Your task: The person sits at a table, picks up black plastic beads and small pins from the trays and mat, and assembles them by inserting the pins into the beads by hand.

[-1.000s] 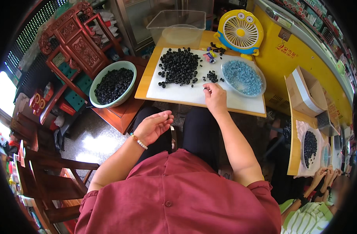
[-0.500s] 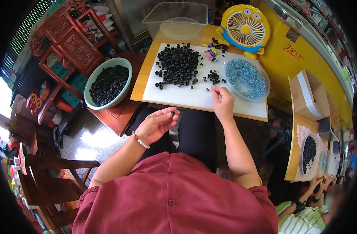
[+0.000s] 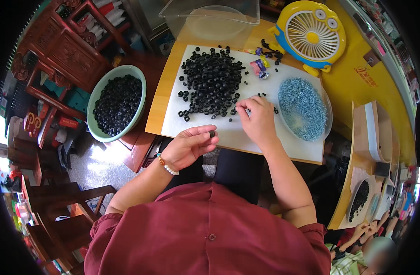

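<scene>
Small black ring-shaped bead [image 3: 212, 134] pinched at left hand [image 3: 189, 146] fingertips; heap of black ring beads [image 3: 212, 82] spread on white mat [image 3: 228, 133].

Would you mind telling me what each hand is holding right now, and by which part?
The left hand pinches one small black ring by its sides between thumb and fingertips. The right hand rests on the white board; whether it grips anything cannot be told.

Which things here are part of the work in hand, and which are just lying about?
In use: left hand pinching one black ring; right hand at the ring pile; white board; dish of blue pieces.
Lying about: yellow fan; clear tub; green bowl.
</scene>
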Available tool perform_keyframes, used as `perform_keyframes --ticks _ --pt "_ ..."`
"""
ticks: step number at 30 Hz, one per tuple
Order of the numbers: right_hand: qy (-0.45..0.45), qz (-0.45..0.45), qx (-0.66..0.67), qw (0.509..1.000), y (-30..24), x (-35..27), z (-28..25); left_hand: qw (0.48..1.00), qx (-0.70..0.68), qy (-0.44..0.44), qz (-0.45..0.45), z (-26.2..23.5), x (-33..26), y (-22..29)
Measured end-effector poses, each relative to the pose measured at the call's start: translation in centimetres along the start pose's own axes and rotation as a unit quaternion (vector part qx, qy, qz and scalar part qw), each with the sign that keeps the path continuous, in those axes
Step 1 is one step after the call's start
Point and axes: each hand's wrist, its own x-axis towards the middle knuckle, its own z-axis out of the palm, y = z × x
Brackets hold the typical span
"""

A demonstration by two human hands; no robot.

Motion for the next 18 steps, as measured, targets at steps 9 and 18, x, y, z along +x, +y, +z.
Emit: perform_keyframes --ticks 9,18 --pt "-0.147 0.081 -0.142 0.976 -1.7 3.5 0.6 0.999 -0.02 0.019 -0.027 0.0 0.8 1.1" --pt "-0.115 0.123 -0.042 0.985 -1.0 3.6 0.9 0.997 -0.001 0.045 -0.06 0.6 1.3 1.6"
